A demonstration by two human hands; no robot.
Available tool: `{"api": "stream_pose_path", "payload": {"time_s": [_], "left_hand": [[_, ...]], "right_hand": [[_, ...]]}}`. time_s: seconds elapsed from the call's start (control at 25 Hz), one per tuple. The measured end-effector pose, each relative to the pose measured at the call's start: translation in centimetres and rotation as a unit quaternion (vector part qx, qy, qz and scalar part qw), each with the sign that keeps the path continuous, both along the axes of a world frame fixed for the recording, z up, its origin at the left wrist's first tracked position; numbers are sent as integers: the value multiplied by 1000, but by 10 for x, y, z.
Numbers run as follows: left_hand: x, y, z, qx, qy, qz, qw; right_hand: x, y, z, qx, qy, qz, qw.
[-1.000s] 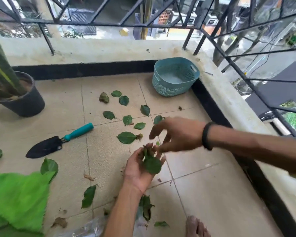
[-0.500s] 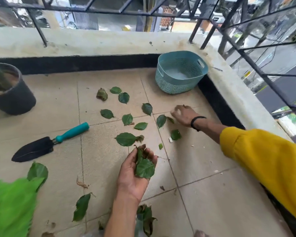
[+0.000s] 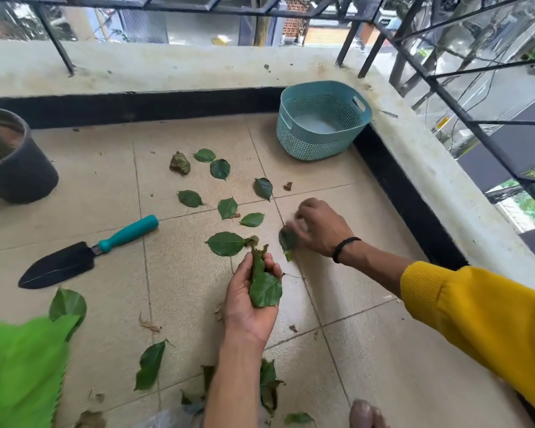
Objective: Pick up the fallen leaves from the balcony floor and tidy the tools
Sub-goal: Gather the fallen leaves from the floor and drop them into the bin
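Cupping a leaf bundle [image 3: 261, 284] in curled left hand [image 3: 250, 299]; pinching one green leaf [image 3: 287, 240] with right hand [image 3: 320, 228] fingertips above tiled floor [image 3: 368, 335].

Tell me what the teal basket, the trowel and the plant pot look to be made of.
Teal perforated basket: probably moulded plastic, matte, with a uniform grid of small holes and cut-out handles.
Hand trowel: dark matte blade, likely painted metal; its smooth teal handle looks like plastic or rubber.
Black round plant pot: seemingly plastic, with a thin rim and a dull, even surface.
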State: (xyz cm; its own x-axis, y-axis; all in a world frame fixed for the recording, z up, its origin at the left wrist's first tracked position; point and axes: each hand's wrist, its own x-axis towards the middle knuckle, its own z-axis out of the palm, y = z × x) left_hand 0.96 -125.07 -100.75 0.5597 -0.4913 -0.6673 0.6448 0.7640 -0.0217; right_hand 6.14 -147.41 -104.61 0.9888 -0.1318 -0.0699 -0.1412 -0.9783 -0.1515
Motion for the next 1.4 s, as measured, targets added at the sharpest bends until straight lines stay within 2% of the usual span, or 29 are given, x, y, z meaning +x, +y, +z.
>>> {"api": "stream_pose_path", "payload": {"time_s": [0.08, 0.16, 0.24, 0.28, 0.44, 0.56, 0.6, 0.68, 0.72, 0.76, 0.88, 0.96, 1.08, 1.2, 1.4], "left_hand": [[1, 5, -3, -12, 9, 14, 1000], [1, 12, -6, -26, 27, 35, 999], [0, 21, -10, -43, 49, 47, 997], [0, 25, -12, -52, 56, 49, 996], [5, 32, -23, -103, 64, 78, 990], [6, 26, -28, -130, 63, 115, 983], [5, 23, -28, -128, 62, 122, 982], [1, 19, -29, -112, 68, 123, 984], [-2, 19, -30, -103, 68, 117, 985], [-5, 19, -31, -97, 66, 108, 987], [-8, 28, -35, -76, 67, 83, 991], [-5, 35, -36, -63, 67, 87, 992], [-1, 40, -37, -49, 65, 107, 991], [-1, 41, -38, -42, 51, 102, 993], [-2, 44, -39, -31, 47, 98, 994]], "right_hand": [[16, -2, 1, 64, -21, -50, 996], [43, -3, 4, 78, 59, -56, 994], [65, 0, 7, 53, 141, -13, 989], [69, 2, 5, 45, 153, 6, 987], [34, 29, -2, 52, 85, -8, 995], [-24, 34, -7, -17, -13, 30, 999], [-33, 27, -7, -17, -43, 3, 999], [-38, 8, 2, 35, -33, -127, 991], [-37, -1, 7, 86, 14, -183, 979], [-36, -7, 12, 132, 70, -195, 969], [-34, 5, 26, 157, 175, -70, 969], [-34, 25, 28, 128, 189, 17, 974], [-40, 54, 16, 81, 200, 95, 972], [-51, 69, 3, 75, 180, 124, 973], [-53, 69, 2, 165, 118, 82, 976]]}}
